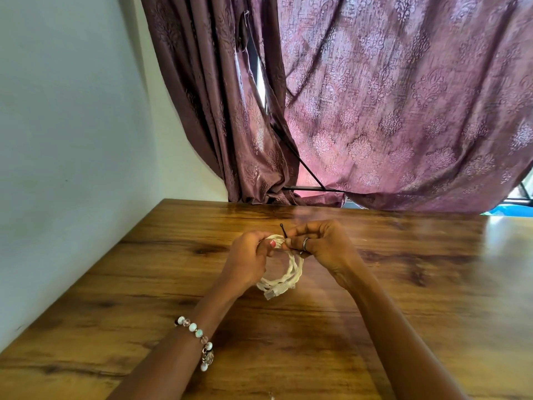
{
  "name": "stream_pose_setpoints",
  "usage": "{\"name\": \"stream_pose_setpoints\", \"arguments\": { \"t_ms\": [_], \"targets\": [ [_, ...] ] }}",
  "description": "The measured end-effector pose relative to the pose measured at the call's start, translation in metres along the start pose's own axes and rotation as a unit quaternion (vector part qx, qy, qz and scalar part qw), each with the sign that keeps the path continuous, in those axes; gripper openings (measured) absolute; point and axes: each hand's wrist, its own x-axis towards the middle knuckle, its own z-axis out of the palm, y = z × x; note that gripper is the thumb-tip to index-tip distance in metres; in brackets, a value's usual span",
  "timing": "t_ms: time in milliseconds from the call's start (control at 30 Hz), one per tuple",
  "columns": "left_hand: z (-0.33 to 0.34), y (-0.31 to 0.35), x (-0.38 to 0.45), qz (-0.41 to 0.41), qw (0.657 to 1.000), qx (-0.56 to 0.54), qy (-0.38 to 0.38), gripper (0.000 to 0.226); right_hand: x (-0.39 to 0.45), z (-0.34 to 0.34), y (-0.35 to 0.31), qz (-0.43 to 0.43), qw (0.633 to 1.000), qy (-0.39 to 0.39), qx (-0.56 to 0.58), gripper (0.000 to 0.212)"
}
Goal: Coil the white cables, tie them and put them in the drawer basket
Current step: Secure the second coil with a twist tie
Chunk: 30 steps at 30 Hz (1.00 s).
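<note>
Beads of a bracelet (199, 339) ring the left wrist at 7 o'clock. Above the desk (403, 284) centre, the left hand (249, 259) grips the coiled white cable (284, 272) — its plug hangs at the coil's 6 o'clock — while the right hand (320, 243) pinches a thin black tie (284, 230) at 12. Curtains (389, 105) hang beyond.

Daylight, fairly bright, coming thru the curtain (403, 105) at back; fabric glows pink where backlit, w/ a thin bright slit at the gap. Strong glare on the counter (504, 241) at far right, washing out the grain. Soft shadows under the forearms. Wide-angle bend: wall edge & curtain lean hard. Hands (288, 249) slightly motion-blurred; the rest is fairly sharp.
</note>
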Motion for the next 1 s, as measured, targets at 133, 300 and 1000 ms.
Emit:
{"name": "stream_pose_setpoints", "arguments": {
  "t_ms": [133, 300, 1000],
  "targets": [
    [0.003, -0.001, 0.000, -0.015, 0.996, -0.086, 0.006, 0.018, 0.002, 0.001, 0.003, -0.004, 0.999, 0.012, -0.044, 0.009],
    [0.003, 0.006, -0.003, 0.016, 0.991, -0.130, 0.018, 0.017, 0.003, -0.002, 0.002, -0.002, 0.996, -0.003, -0.092, 0.008],
    [-0.012, -0.001, 0.002, 0.077, 0.974, -0.120, 0.176, 0.011, -0.002, 0.000, -0.002, 0.017, 0.999, -0.019, 0.039, 0.017]
  ]
}}
